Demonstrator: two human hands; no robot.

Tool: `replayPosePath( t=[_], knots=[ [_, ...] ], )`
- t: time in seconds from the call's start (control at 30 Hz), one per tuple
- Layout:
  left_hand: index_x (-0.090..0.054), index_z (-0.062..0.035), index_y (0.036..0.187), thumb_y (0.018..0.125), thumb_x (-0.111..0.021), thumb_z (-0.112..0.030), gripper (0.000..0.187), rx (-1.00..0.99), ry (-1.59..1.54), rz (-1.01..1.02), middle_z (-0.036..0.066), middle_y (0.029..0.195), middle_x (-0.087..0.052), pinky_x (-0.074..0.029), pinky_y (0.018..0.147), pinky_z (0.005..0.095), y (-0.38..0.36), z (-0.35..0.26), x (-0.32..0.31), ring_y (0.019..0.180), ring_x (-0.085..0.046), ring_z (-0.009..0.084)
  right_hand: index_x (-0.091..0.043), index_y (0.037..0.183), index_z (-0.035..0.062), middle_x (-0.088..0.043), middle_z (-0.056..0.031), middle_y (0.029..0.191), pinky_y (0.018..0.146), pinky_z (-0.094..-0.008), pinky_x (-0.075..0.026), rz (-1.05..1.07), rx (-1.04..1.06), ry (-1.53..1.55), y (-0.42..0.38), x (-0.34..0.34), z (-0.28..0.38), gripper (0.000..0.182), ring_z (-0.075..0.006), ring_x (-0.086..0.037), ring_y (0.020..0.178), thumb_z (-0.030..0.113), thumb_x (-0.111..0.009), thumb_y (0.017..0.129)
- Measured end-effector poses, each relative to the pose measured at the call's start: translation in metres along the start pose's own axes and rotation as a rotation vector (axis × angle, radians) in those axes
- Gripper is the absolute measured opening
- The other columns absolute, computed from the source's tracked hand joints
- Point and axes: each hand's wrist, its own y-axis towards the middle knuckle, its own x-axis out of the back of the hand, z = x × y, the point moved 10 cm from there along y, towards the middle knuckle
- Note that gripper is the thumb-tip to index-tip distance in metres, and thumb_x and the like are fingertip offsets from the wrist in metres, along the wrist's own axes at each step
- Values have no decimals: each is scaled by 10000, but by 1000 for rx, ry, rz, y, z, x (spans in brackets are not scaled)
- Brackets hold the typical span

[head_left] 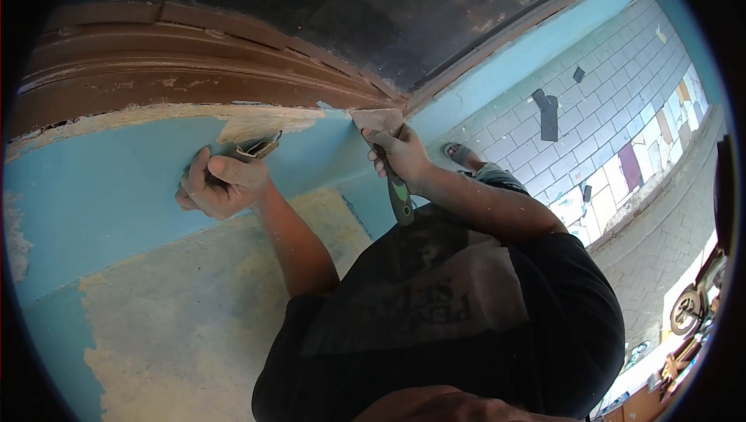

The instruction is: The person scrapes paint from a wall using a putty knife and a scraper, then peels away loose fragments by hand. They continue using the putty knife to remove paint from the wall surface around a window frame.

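My right hand [402, 159] is closed around a putty knife [401, 203] with a black and green handle. Its broad, dusty blade [378, 121] lies against the top of the blue wall, close under the corner of the brown window frame [202, 61]. Further left, my left hand [221, 185] has its fingers curled around a small, thin, bent piece [260, 146] with pale, putty-like edges; what it is I cannot tell. A strip of cream filler [268, 123] runs along the wall's upper edge just above that piece.
Blue paint [116, 197] covers the wall, with a large bare, patchy area [186, 305] lower down. Dark glass [350, 10] fills the frame. On the right, dark flat scraps [548, 115] lie on the paved floor [571, 154]. A wheel [685, 312] stands at the far right.
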Motion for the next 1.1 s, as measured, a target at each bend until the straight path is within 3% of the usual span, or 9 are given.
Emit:
replayPosePath(
  t=[0.23,0.43,0.63,0.73,0.8,0.93,1.0,1.03,1.1],
  knots=[
    [-687,-100,836,1021,-591,-491,443,-2,2,5,-44,693,-561,-334,773,354,2,-3,-2,751,-472,177,-566,997,39,-624,-55,726,436,-259,-460,1,30,-3,-4,-10,6,276,-121,-566,491,265,-720,958],
    [-693,-103,837,1025,-581,-495,449,-25,12,0,-47,699,-567,-341,776,346,2,-5,-1,736,-475,174,-547,1106,36,-621,-56,729,445,-258,-478,53,6,-22,1,-1,1,312,-114,-592,518,273,-702,973],
    [-701,-107,848,1033,-561,-503,459,-75,1,-10,-51,695,-577,-347,775,338,4,-8,-1,742,-486,171,-509,1211,59,-665,-71,868,543,-262,-546,164,217,-225,-2,33,35,337,-122,-662,636,338,-605,1048],
    [-701,-104,849,1034,-561,-500,459,-74,15,1,-55,688,-577,-346,770,337,3,-6,0,739,-492,166,-510,1279,70,-674,-63,1011,644,-260,-564,127,304,-382,-7,45,49,420,-117,-683,742,442,-494,1084],
    [-700,-103,849,1034,-561,-500,460,-77,13,-6,-54,682,-576,-342,770,339,3,-7,-1,730,-493,161,-488,1374,69,-657,-91,1126,788,-332,-567,211,195,-569,-5,42,38,570,-185,-702,930,549,-386,1086],
    [-696,-98,844,1032,-567,-501,463,-50,4,6,-53,664,-568,-329,774,346,3,-5,-1,701,-493,151,-458,1450,80,-618,-145,1224,911,-419,-524,147,209,-908,-10,44,28,635,-287,-672,1093,585,-340,1084],
    [-695,-96,843,1030,-570,-499,462,-53,4,0,-54,658,-564,-326,779,347,3,-5,-2,689,-487,149,-437,1475,64,-596,-203,1228,966,-480,-482,128,682,-897,-26,23,51,671,-378,-631,1162,589,-430,1059],
    [-693,-94,842,1029,-574,-497,460,-58,4,-6,-55,652,-559,-323,784,348,3,-5,-1,678,-481,146,-437,1475,64,-596,-203,1228,966,-480,-482,132,680,-899,-30,21,52,671,-378,-631,1162,589,-430,1059],
    [-694,-93,841,1025,-582,-495,456,-45,5,-7,-52,660,-560,-328,778,346,3,-4,-1,698,-479,150,-412,1495,35,-577,-218,1254,952,-485,-496,139,629,-1053,-35,16,52,825,-416,-634,1123,653,-562,970]
  ],
)
